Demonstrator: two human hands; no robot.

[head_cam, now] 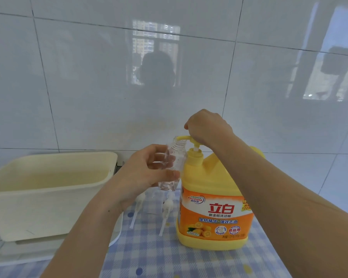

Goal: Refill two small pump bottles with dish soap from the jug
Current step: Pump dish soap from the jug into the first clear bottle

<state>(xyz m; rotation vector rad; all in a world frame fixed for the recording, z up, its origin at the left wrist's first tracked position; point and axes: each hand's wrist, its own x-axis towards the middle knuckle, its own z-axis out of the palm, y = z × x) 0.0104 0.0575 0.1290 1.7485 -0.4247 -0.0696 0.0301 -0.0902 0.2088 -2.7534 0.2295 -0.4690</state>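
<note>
Grip matters most on the small clear bottle [172, 167]. The left hand [147, 173] holds it in the air near the middle of the scene, thumb on the near side and fingers curled round the far side of its body. It is tilted so that its threaded open mouth sits right at the tip of the yellow spout [182, 138]. It looks like thin, light plastic, so I judge it will dent under a hard squeeze and turn slippery if soap runs down the outside. The middle of the body, where the hand has it, seems the sound place to hold. A little clear liquid appears to lie at its bottom, though I cannot tell how much. The right hand [207, 127] is curled down over the plunger [195, 143] of the yellow dish soap jug [213, 197], which stands upright on the blue checked tabletop [159, 257] just right of the bottle. The jug looks heavy and stiff-walled, steady enough to take a downward push without a second hand on it. Two small pump tops [166, 209] with long dip tubes lie on the tabletop below the bottle, left of the jug; they look light and likely to roll. A cream plastic basin [54, 157] sits at the left. The second bottle I cannot pick out for certain.
</note>
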